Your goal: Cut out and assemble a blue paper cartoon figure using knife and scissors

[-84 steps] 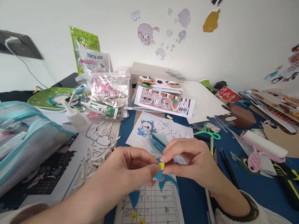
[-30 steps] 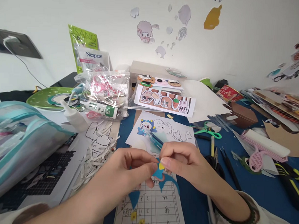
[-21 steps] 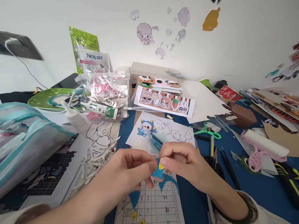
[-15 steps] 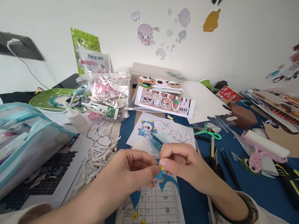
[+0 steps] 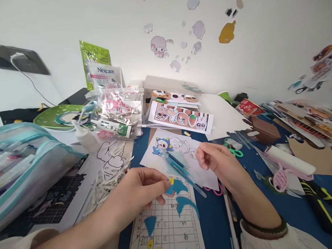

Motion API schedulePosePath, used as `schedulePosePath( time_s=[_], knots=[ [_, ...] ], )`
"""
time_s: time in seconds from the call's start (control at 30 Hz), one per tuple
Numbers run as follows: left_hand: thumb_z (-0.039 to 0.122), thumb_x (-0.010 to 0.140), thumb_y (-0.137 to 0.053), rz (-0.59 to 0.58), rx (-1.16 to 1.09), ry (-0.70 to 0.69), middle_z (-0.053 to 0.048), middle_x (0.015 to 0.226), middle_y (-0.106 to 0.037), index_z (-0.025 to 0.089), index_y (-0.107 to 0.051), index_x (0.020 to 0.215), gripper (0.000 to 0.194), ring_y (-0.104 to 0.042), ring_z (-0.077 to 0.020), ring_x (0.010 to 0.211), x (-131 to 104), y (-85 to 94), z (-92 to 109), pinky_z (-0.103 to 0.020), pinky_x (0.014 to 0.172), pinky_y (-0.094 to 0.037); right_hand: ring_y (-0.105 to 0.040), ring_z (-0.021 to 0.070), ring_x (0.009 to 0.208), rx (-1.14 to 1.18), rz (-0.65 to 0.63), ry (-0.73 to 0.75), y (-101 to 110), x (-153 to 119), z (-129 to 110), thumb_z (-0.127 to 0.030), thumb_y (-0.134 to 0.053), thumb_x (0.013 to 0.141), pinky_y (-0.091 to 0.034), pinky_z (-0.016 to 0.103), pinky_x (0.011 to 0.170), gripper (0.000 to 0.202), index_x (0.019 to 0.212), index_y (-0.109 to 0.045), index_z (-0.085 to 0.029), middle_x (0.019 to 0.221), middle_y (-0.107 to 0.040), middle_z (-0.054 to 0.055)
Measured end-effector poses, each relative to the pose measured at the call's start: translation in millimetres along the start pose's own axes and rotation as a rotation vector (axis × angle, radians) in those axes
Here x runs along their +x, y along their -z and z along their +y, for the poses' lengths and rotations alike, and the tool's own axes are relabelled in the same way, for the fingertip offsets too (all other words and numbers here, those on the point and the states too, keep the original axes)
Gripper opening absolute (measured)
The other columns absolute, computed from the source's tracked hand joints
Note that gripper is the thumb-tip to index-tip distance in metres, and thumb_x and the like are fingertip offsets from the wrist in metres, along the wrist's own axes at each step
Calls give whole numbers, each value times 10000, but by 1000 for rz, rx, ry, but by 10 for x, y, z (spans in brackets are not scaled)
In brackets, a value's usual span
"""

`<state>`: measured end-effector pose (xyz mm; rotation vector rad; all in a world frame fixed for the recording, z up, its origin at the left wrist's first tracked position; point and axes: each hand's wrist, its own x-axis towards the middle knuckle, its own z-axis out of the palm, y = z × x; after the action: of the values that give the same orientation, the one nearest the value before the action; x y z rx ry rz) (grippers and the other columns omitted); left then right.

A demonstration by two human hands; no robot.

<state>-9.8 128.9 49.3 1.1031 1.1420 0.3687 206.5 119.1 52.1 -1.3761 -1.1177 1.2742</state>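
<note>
My left hand pinches a small blue paper cutout with a yellow square at its top, between thumb and forefinger. Below it lies a gridded sheet with handwriting. Resting on that sheet are a blue triangle, a curved blue cutout, another blue piece and two small yellow pieces. My right hand is raised over the drawing sheet, fingers curled together. Whether anything sits between its fingertips is hidden. Blue pens lie between the hands.
A clear pencil pouch and white glue bottle stand left, near paper scraps. Green-handled scissors, a pink-handled lint roller and black-and-yellow pliers lie right. Bagged items are at the back.
My right hand has let go of the blue cutout and moved up and right. My left hand keeps hold of it, with the yellow square now showing. The view has tilted slightly upward.
</note>
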Motion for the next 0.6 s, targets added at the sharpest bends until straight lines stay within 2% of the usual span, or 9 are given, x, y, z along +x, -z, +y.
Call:
schedulePosePath(
  time_s=[0.23,0.37,0.47,0.6],
  knots=[
    [381,647,-709,5,26,-2,44,496,-574,190,-677,649,194,-425,-88,399,41,-11,-43,-219,422,-326,-383,80,451,-71,101,-7,100,38,-42,-528,-648,710,-296,264,467,403,543,-511,-187,551,-456,-30],
    [400,615,-713,12,36,7,39,500,-575,196,-667,628,210,-395,-90,391,60,-28,-61,-227,403,-326,-377,89,468,-160,169,20,225,45,-91,-560,-588,732,-317,270,478,409,569,-478,-201,579,-437,-27],
    [417,605,-715,8,40,11,26,498,-590,184,-676,635,238,-373,-80,391,60,-34,-66,-222,411,-332,-405,115,513,-317,232,43,337,47,-113,-534,-549,779,-339,277,506,369,614,-525,-204,604,-465,-9],
    [431,594,-728,27,47,6,23,502,-593,180,-691,643,258,-374,-82,407,43,-41,-58,-213,416,-336,-506,180,630,-618,261,45,461,65,-78,-368,-634,753,-356,299,574,171,692,-652,-209,669,-601,25]
  ],
)
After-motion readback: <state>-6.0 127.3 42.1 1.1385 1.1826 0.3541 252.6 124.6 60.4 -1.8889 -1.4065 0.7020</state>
